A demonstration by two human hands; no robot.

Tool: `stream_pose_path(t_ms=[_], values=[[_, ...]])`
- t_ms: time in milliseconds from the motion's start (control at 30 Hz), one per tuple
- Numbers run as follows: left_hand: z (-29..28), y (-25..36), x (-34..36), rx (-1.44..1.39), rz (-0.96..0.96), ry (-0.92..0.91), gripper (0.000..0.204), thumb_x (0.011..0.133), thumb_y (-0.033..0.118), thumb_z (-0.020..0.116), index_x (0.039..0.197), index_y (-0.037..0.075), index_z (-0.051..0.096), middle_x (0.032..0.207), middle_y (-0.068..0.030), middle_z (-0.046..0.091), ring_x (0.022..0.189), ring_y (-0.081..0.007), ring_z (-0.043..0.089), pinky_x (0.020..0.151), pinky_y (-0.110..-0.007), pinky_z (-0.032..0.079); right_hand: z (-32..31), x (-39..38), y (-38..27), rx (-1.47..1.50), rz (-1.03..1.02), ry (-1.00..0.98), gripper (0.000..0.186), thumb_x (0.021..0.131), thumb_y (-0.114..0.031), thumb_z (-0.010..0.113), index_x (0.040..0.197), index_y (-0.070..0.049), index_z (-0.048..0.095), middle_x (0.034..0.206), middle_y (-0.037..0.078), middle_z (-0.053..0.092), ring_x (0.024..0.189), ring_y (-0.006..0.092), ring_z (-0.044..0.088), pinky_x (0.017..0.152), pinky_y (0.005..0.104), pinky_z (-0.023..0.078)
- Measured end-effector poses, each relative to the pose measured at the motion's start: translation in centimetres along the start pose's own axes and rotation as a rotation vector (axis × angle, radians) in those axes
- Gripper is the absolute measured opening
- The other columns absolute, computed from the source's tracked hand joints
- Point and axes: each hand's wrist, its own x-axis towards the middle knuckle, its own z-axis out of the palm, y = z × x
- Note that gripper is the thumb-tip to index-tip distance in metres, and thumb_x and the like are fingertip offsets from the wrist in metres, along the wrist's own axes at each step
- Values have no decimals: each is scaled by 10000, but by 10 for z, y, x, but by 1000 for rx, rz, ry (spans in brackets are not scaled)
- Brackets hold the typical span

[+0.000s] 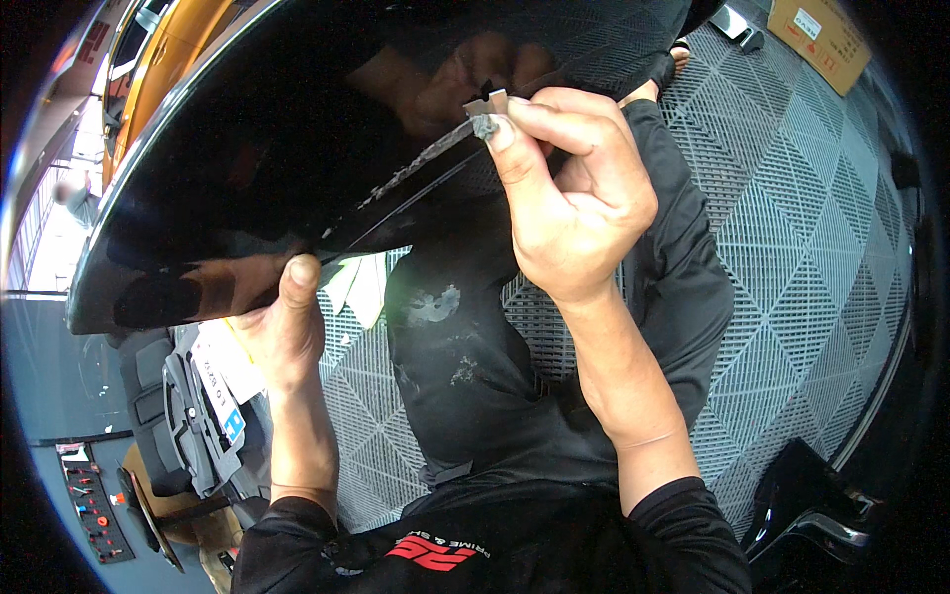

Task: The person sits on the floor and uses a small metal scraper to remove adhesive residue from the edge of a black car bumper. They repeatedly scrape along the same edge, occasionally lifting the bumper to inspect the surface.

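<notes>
A glossy black car body panel [297, 148] spans the upper left, tilted toward me. My left hand [287, 322] holds its lower edge, thumb up by the rim; its fingers are partly hidden. Between thumb and fingertips, my right hand [584, 178] pinches a small metal blade [488, 103], set against the panel's face. Beside the thumb tip sits a crumbly clump of grey residue [484, 126]. From there a ragged streak of grey adhesive residue [426, 156] runs down-left across the panel. A thin straight groove [416, 200] lies below it. The panel mirrors my hand.
My legs in black trousers [465, 396] are bent under the panel on a grey grid-tile floor [792, 228]. A cardboard box [821, 40] stands at the far right. Black car parts [203, 416] lie at left, beside a rack of small tools [94, 510]. Another black part [811, 525] is at lower right.
</notes>
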Motion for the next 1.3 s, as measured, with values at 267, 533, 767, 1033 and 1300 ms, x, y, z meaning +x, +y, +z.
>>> stream_pose_path(t_ms=[267,533,767,1033,1300], values=[[4,-2,4,-29,-37,-13,342,828,253,901,975,14,706,904,-53,712,817,-133,637,809,-287,509,2,2,5,-11,-10,-19,195,767,60,809,927,-20,732,887,123,699,757,225,682,683,300,545],[2,-4,4,40,-29,21,377,806,293,917,972,24,713,908,-44,712,838,-136,642,826,-290,510,4,1,4,-9,-14,-13,198,767,62,807,932,-20,731,889,122,698,760,227,682,687,302,547],[2,-3,5,42,-29,9,403,799,313,921,977,24,702,912,-55,711,837,-143,651,820,-294,518,4,0,3,-8,-13,-26,200,766,67,806,932,-14,729,892,122,698,760,226,682,686,299,548],[4,-2,5,39,-18,11,396,802,303,919,978,25,698,908,-57,708,828,-145,653,814,-297,525,6,-1,3,-5,-12,-14,195,765,62,807,927,-15,731,891,122,699,756,222,679,685,298,545],[3,0,3,18,-73,20,358,808,248,916,988,28,700,927,-55,707,840,-140,650,829,-294,522,6,-2,2,-13,-13,-20,188,757,59,808,911,-20,733,885,119,701,759,226,677,687,300,541]])
